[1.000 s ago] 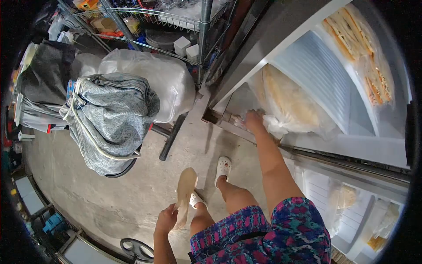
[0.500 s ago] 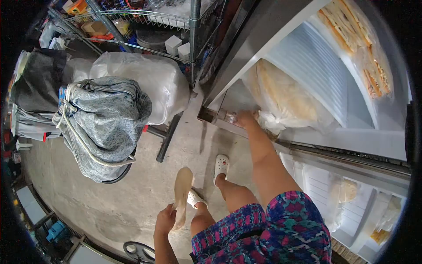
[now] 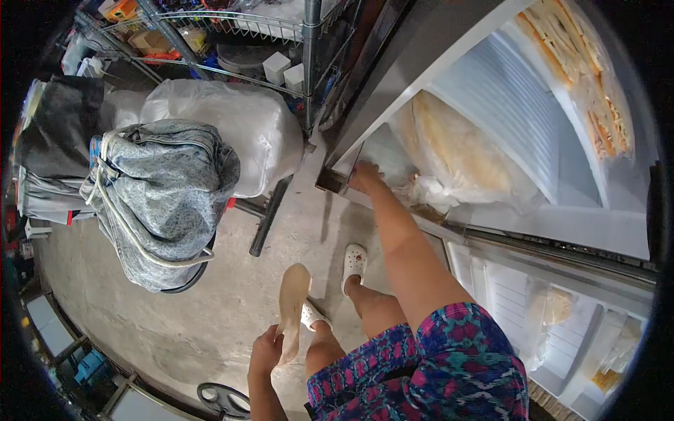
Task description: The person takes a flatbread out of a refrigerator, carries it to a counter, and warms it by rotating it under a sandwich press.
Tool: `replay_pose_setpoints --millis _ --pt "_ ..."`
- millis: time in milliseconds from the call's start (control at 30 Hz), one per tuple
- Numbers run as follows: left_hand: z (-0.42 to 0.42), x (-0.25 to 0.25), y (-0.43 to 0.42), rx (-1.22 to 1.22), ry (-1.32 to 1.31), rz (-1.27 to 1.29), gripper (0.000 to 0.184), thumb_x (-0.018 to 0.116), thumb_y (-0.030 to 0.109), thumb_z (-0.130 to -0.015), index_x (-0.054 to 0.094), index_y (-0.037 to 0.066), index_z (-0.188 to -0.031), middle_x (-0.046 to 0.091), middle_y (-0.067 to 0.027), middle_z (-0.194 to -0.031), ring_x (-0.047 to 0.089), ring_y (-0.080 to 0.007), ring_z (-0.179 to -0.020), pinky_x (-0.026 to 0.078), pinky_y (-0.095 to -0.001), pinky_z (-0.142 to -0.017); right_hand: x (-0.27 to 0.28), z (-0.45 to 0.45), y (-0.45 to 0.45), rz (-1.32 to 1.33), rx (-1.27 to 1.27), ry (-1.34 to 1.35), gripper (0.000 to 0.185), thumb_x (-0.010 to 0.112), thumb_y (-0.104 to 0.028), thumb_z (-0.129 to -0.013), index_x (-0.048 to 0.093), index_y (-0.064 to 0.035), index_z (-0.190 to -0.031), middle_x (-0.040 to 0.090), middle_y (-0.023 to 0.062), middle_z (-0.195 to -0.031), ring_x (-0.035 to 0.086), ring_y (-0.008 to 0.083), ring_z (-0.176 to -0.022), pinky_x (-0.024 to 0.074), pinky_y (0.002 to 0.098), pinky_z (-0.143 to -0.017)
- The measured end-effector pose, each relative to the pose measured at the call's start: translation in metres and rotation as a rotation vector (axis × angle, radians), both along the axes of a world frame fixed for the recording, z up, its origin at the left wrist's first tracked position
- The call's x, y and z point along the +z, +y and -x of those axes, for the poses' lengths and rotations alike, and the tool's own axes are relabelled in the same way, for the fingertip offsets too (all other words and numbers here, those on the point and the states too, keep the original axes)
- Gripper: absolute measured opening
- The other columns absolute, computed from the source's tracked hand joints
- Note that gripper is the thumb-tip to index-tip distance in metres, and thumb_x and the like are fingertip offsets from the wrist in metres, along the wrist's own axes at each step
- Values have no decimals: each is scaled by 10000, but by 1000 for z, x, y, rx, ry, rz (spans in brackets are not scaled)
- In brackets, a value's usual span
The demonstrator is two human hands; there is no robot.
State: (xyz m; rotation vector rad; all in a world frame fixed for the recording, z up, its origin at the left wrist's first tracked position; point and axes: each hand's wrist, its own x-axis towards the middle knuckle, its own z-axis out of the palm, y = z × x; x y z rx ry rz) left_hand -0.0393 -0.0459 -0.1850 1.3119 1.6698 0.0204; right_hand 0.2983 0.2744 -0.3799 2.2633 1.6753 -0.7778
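Floor: bare grey-beige concrete slab [image 3: 140, 316], darker smudges on it. Upper left: crammed grey metal wire shelving rack [image 3: 311, 70], two small white box-shaped blocks [image 3: 276, 68] just beside its post. Near the rack, bulky bundle in translucent plastic [image 3: 232, 126]; partly over that, mottled blue-grey cloth with white cord [image 3: 168, 189], black round tube [image 3: 265, 228] alongside. Light soft, floor shadows faint.
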Motion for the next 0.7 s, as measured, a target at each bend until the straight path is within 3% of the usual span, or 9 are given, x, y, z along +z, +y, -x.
replay_pose_setpoints --millis 200,333,400,533,667,700 --pt "-2 7 4 -23 17 -22 247 523 74 -780 580 73 -1020 633 -188 -798 593 -391 -705 453 -424 -596 -14 -15 1 58 75 171 305 660 -218 -650 570 -65 -898 601 109 -840 557 286 -687 424 467 -620" --pt "0 5 3 -19 5 -27 250 524 70 -779 579 73 -1022 635 -182 -800 595 -384 -705 452 -419 -595 -6 -23 -11 -526 -621 1010 314 635 -157 -678 514 -67 -953 584 74 -780 537 219 -650 422 344 -615" --pt "0 8 5 -23 -4 -24 250 524 71 -779 579 73 -1023 636 -180 -802 595 -383 -707 452 -419 -596 41 -23 -14 -591 -803 1308 206 586 -75 -691 530 -59 -889 560 64 -746 496 162 -609 398 278 -536" --pt "-1 17 4 -6 -28 -17 251 524 72 -779 579 73 -1024 637 -175 -808 597 -380 -714 451 -417 -598 35 -50 -39 -686 -758 1222 157 572 -67 -689 558 -45 -843 557 51 -741 485 149 -619 400 257 -581" --pt "-2 22 4 -30 -23 -1 247 525 77 -782 578 70 -1023 639 -174 -811 599 -379 -721 450 -416 -600 56 -60 -121 -471 -1143 1767 157 557 -109 -719 606 -53 -857 600 36 -768 523 158 -683 401 230 -652" --pt "-3 23 4 -27 -23 -4 247 525 77 -782 578 70 -1023 639 -174 -811 599 -379 -721 450 -416 -600 74 -52 -136 -480 -1248 1747 164 565 -120 -725 608 -55 -868 610 47 -785 541 168 -698 416 244 -647"
